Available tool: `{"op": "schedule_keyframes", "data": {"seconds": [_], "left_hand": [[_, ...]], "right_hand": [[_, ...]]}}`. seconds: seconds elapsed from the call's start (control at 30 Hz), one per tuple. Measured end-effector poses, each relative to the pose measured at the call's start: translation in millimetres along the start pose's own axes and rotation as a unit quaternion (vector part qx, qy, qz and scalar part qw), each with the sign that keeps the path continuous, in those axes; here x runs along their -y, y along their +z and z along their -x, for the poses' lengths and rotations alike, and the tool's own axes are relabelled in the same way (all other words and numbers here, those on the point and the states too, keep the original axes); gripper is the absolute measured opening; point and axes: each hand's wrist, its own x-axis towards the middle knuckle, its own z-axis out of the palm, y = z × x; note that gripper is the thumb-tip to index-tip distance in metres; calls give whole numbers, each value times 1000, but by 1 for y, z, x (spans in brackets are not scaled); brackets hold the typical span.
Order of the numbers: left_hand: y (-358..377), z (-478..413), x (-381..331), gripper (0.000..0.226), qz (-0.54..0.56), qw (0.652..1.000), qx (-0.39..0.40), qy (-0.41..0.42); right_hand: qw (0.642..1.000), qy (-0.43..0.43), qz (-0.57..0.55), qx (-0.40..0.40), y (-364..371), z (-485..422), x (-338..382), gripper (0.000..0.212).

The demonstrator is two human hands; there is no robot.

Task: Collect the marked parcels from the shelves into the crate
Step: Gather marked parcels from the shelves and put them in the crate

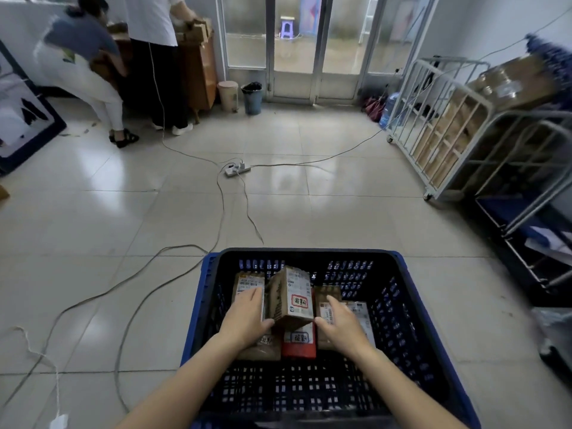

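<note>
Close beneath us, our left hand [247,318] and right hand [342,328] reach into the crate [309,251]. Their fingers lie straight and flat, and each thumb touches a lower corner of an upright parcel [289,300] that stands tilted between them. We judge it a light, stiff cardboard box with corners that dent easily, so it is best taken by its two broad sides rather than by the thumbs alone. It is brown and worn, with a white shipping label and a red-bordered sticker bearing handwritten marks. Under it lies a red parcel [298,343] with a similar sticker, and flat brown parcels [249,283] lie on either side. Beyond the crate, cables [221,205] cross the tiled floor [123,212] to a power strip [236,170]. Farther right stands a wheeled cage cart [448,128] holding cartons.
</note>
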Motion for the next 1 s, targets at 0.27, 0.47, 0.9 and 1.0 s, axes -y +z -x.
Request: {"op": "schedule_keyframes", "data": {"seconds": [0.27, 0.47, 0.9, 1.0], "left_hand": [[-23, 39, -25, 90, -119, 988, -14, 97], [-35, 64, -47, 88, -140, 979, -16, 144], [-8, 103, -140, 87, -153, 948, 16, 277], [1, 121, -164, 84, -155, 936, 24, 314]], "right_hand": [[976, -71, 187, -82, -19, 64, 5, 80], [961, -63, 235, -128, -33, 115, 1, 80], [961, 60, 201, -181, -67, 226, -50, 80], [955, 91, 193, -206, -72, 262, -63, 80]]}}
